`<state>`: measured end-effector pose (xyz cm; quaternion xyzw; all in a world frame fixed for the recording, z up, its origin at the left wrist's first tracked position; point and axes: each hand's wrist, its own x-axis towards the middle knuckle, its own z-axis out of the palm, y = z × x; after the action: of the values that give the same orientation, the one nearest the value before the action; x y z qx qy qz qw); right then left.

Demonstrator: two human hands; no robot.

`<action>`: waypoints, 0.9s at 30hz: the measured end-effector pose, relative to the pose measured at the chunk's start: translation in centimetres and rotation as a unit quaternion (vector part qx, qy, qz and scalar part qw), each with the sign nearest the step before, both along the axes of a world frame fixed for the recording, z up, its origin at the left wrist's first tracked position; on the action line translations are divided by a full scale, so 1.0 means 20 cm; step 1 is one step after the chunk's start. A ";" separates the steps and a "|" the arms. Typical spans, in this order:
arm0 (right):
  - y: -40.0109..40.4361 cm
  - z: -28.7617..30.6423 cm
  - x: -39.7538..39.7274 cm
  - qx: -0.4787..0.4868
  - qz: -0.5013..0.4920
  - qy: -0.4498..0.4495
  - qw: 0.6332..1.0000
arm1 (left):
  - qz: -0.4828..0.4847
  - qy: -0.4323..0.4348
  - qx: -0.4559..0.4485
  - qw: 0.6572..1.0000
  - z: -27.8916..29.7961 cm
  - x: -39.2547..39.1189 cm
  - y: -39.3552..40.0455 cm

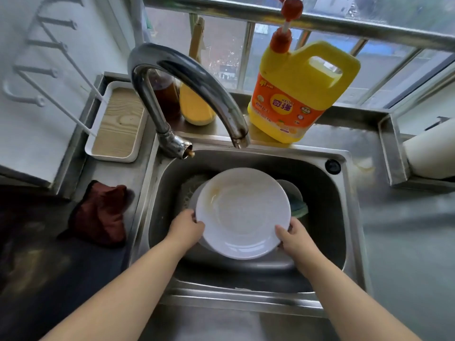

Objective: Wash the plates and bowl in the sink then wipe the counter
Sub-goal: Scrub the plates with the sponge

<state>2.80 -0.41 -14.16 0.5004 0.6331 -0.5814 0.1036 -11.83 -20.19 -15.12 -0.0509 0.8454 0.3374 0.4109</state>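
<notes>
While both hands hold one white plate (pixel 242 212) over the steel sink (pixel 354 217), the washing looks barely begun: a yellowish smear shows on the plate's upper left inner rim, no water runs from the tap, and no suds are visible. The left hand (pixel 186 228) curls its fingers under the plate's near-left edge with the thumb on the rim; the right hand (pixel 294 238) grips the near-right edge the same way, thumb on top. The plate is tilted slightly toward the person and held above the basin floor. Under it a second white dish (pixel 197 198) peeks out at the left, and a pale round piece (pixel 290 190), probably the bowl, shows at the right, partly hidden. A green and blue sponge (pixel 299 207) lies just beside that piece. So by my reading all dishes remain to be washed, and the counter wipe is not yet done.

On the counter left of the sink lies a crumpled dark red cloth (pixel 101 215), likely the one for wiping. Farther back stand a white tray with a wooden base (pixel 118 124), the curved faucet (pixel 177 70) whose spout overhangs the basin's rear, and a yellow detergent jug (pixel 300 94) with a red pump, behind the sink rim. Two bottles (pixel 194 107) stand behind the faucet. A paper towel roll (pixel 430 153) sits at the far right. The faucet's arch is the one thing the plate could knock when lifted
</notes>
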 end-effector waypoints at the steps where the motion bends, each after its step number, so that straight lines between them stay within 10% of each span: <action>1: -0.02 -0.03 -0.01 -0.015 0.002 0.000 1.000 | 0.006 0.009 -0.019 1.000 0.00 0.00 -0.02; 10: -0.07 -0.24 -0.06 -0.089 0.010 -0.021 0.996 | 0.089 -0.022 -0.117 0.989 -0.16 -0.04 -0.04; 23: -0.05 -0.35 -0.08 -0.133 -0.055 -0.015 0.989 | 0.212 -0.166 0.128 0.955 -0.07 0.01 -0.02; 27: -0.02 -0.24 -0.08 -0.023 0.131 -0.110 0.985 | 0.201 -0.132 0.153 0.958 -0.03 0.03 -0.03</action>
<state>1.20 -0.87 -18.87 0.4715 0.6644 -0.5185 0.2595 -11.29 -20.77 -15.70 -0.2009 0.6943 0.5285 0.4453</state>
